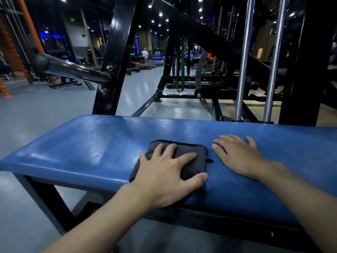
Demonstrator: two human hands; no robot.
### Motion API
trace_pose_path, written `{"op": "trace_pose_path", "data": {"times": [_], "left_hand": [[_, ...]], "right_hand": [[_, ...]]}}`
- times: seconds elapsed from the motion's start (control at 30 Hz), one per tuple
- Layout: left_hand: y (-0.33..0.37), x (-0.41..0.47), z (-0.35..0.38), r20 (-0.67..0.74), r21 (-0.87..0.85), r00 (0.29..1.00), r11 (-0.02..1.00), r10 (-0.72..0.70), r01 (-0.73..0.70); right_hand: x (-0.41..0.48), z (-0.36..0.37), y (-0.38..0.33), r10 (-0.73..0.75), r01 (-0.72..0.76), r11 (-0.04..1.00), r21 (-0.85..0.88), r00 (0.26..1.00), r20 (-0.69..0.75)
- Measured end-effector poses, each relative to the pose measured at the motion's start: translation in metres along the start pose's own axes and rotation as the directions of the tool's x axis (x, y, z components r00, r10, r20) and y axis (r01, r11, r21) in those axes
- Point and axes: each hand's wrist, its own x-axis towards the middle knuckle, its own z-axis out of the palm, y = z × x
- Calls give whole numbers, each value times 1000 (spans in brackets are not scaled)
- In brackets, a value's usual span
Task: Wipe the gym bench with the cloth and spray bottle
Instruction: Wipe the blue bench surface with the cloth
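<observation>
A blue padded gym bench point(91, 147) runs across the view from left to right. A folded dark grey cloth point(189, 152) lies flat on the pad near its front edge. My left hand point(167, 176) presses down on the cloth with fingers spread over it. My right hand point(238, 156) rests flat on the bare pad just right of the cloth, fingers apart, holding nothing. No spray bottle is in view.
Behind the bench stands a black machine frame point(116, 57) with a padded bar point(69, 69) jutting left and two chrome guide rods point(244, 61) at the right. Grey gym floor point(36, 110) lies to the left. A person point(145, 53) is far off at the back.
</observation>
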Motion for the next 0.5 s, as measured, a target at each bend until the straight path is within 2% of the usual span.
{"op": "trace_pose_path", "data": {"times": [0.13, 0.27, 0.5], "left_hand": [[4, 11, 9, 12, 49, 1000, 999, -12, 11], [-5, 36, 10, -12, 52, 1000, 999, -2, 2], [-20, 129, 12, 37, 39, 999, 999, -16, 15]], "right_hand": [[-2, -4, -6, 2, -2, 999, 35, 1000, -11], [0, 2, -4, 34, -36, 999, 32, 998, 53], [3, 8, -2, 40, -37, 999, -34, 994, 104]]}}
